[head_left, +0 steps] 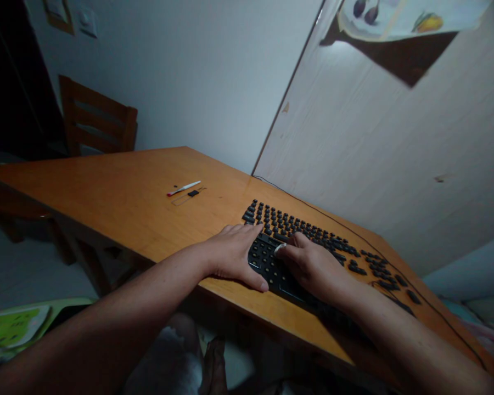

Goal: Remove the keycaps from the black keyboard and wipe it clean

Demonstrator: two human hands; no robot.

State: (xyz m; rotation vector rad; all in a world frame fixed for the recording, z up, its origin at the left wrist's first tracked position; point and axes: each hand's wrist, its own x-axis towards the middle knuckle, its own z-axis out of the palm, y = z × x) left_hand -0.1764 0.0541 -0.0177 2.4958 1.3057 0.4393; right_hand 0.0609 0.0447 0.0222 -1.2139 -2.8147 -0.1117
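Note:
A black keyboard (267, 263) with its keycaps off lies along the table's near edge, bare key sockets showing on its left part. My left hand (239, 249) grips its left end, thumb along the near side and fingers towards the far side. Over the sockets, my right hand (308, 260) is closed with a small white wad (279, 249), which looks like tissue or cloth, pinched at the fingertips. It touches or nearly touches the keyboard. My right hand and forearm hide much of the keyboard's right part. Loose black keycaps (296, 224) lie in rows just behind it.
On the wooden table (148, 208), a white brush-like tool (185, 188) lies beside a wire puller with a black grip (193, 193). More keycaps (381, 266) lie at the right. A cable (333, 211) runs along the wall side. A wooden chair (99, 118) stands beyond.

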